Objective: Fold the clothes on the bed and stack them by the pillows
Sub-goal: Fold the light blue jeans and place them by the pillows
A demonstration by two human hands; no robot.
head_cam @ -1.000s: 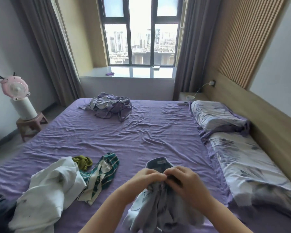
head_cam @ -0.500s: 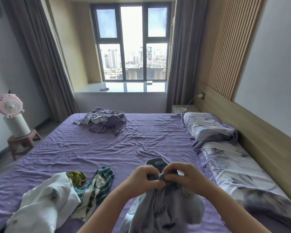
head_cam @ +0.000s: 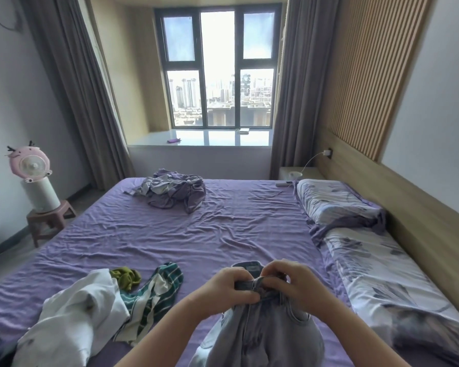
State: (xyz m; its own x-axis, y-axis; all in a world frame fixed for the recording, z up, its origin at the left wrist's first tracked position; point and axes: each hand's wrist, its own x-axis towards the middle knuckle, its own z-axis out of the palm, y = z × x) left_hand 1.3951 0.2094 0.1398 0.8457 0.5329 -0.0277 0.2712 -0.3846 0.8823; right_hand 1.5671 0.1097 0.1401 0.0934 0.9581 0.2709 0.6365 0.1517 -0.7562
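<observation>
Gripping the bunched waistband of pale blue denim jeans (head_cam: 260, 329) near the bottom centre, above the bed: left hand (head_cam: 229, 288) and right hand (head_cam: 293, 284) side by side, knuckles up, fingers of each grip curled tight into the thick seam. Hanging below the fists in soft, heavy folds, legs dropping out of view at the lower edge; stitched pocket edge showing on the right side. Just behind the hands, a small folded denim piece (head_cam: 248, 267) with a label, lying on the sheet.

Covered in a wrinkled purple sheet, matte and creased all over, the bed (head_cam: 196, 234). To the left of the hands, a crumpled white garment (head_cam: 72, 321), smooth and bulky; touching it, a green-and-white striped garment (head_cam: 154, 295) twisted into a long band, and a small olive-green wad (head_cam: 125, 278). At the far side, well apart from these, a loose heap of purple and grey cloth (head_cam: 175, 190).

Along the right edge, against a wooden headboard, two flat oblong pillows (head_cam: 361, 250) in white fabric with a grey leaf print.

Beside the bed at left, a round pink fan (head_cam: 29, 161) on a white cylinder atop a small brown stool.
</observation>
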